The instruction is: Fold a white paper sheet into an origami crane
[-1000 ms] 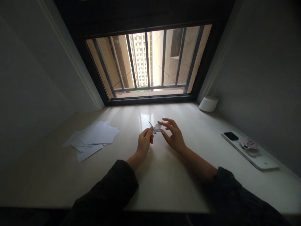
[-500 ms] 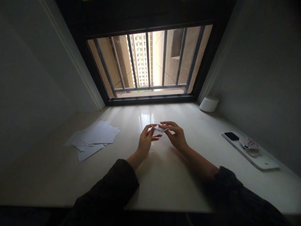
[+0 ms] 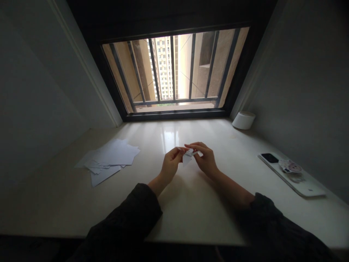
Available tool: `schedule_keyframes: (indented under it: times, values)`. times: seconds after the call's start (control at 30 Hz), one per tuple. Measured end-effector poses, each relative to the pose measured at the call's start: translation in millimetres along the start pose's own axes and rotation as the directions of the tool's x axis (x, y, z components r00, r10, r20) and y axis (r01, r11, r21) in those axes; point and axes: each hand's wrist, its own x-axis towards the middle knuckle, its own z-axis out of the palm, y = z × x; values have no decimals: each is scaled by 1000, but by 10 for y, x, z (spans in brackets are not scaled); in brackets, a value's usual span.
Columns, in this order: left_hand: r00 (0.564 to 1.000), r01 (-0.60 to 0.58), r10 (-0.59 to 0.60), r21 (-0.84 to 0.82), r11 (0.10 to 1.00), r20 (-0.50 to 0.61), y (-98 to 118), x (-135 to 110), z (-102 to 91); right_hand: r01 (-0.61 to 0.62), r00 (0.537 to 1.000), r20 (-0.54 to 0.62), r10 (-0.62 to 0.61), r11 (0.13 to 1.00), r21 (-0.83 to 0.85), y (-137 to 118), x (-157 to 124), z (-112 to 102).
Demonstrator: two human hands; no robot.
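A small folded piece of white paper [image 3: 187, 159] is held between my two hands, above the middle of the pale sill. My left hand [image 3: 171, 162] pinches its left side, fingers closed. On the other side, my right hand [image 3: 205, 158] grips it between thumb and fingers. One flap of the paper hangs down in the middle and a narrow strip sticks out at the right. The fingers cover part of the folds, so the full shape cannot be made out.
Loose white paper sheets [image 3: 114, 154] lie in a pile on the left. At the right rests a white phone [image 3: 300, 183] with a round cartoon grip [image 3: 291, 166]. A white cylindrical object [image 3: 244, 120] stands in the far right corner, near the barred window [image 3: 174, 69].
The folded paper has been turned, so a flap now points down between my hands. My left fingers have curled in closer around it. The view has shifted slightly.
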Motion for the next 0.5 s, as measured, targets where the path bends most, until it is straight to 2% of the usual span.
schedule_keyframes:
  times: [0.17, 0.5]
  values:
    - [998, -62, 60, 71, 996, 22, 24, -4, 2, 30, 999, -20, -32, 994, -104, -58, -22, -14]
    - [994, -105, 104, 107, 989, 19, 65, -27, 28, 15, 999, -38, -25, 970, -244, -57, -44, -2]
